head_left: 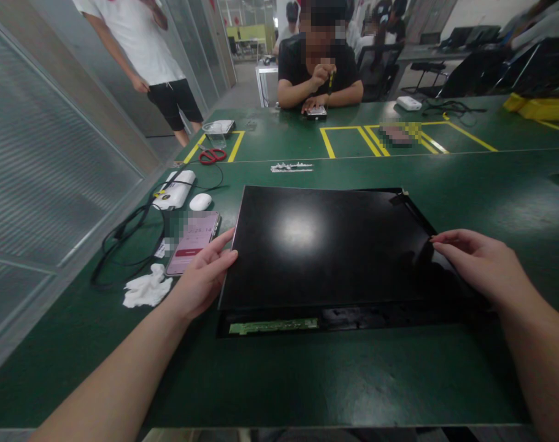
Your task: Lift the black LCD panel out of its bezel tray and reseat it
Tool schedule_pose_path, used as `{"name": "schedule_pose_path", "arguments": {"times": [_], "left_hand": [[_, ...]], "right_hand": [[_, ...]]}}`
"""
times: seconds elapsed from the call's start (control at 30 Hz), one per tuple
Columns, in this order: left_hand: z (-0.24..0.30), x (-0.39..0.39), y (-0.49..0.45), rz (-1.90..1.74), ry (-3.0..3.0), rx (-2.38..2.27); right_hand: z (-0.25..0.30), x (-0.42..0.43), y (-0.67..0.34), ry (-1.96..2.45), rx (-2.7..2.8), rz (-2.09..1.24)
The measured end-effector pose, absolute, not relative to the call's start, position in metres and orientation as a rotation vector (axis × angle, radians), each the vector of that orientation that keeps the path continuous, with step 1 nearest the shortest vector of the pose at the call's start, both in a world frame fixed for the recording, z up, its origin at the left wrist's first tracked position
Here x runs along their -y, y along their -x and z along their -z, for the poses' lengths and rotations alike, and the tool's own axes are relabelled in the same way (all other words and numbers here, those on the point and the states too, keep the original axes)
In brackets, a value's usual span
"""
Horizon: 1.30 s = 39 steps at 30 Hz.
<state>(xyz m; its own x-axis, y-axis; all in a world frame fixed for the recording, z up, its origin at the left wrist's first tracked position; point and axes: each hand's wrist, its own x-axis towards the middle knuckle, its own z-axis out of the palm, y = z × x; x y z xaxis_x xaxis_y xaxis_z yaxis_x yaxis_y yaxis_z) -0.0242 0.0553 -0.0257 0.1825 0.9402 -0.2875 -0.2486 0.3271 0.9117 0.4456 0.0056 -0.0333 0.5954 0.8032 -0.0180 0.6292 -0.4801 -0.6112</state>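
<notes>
- My left hand (204, 274) pinches the left edge of the black display panel (325, 245), thumb on the glass, fingers curled at the rim.
- My right hand (480, 264) lies on the panel's right edge with fingers stretched out. Thumb is hidden, so I cannot tell whether it truly grips.
- The panel sits flat-ish on the green table (353, 380), centred in front of me, near edge apparently raised a little over a dark frame beneath.
- Risk: uneven hold. If only the left side is pinched, the panel could twist, and thin glass may crack under twist.
- Risk: the green circuit strip (272, 326) is exposed along the near edge. Pulling or tilting too far could strain whatever joins it to the panel; the joint is not visible.
- Risk: thumb pressure on the glossy face could leave smears or a pressure mark.
- Risk: the phone (191, 242) lies just beside my left hand, with the white cloth (145, 287) and the black cable (123, 239) near. A sideways slide could knock the phone or snag the cable.
- Far corner trim (401, 197) looks lifted; it could catch.
</notes>
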Motion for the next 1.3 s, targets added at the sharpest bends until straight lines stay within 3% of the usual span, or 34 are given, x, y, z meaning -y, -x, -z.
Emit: {"name": "schedule_pose_path", "arguments": {"times": [1.3], "left_hand": [[0.025, -0.052, 0.021, -0.991, -0.879, -1.032]], "right_hand": [[0.014, -0.003, -0.435, 2.449, 1.234, -0.402]]}}
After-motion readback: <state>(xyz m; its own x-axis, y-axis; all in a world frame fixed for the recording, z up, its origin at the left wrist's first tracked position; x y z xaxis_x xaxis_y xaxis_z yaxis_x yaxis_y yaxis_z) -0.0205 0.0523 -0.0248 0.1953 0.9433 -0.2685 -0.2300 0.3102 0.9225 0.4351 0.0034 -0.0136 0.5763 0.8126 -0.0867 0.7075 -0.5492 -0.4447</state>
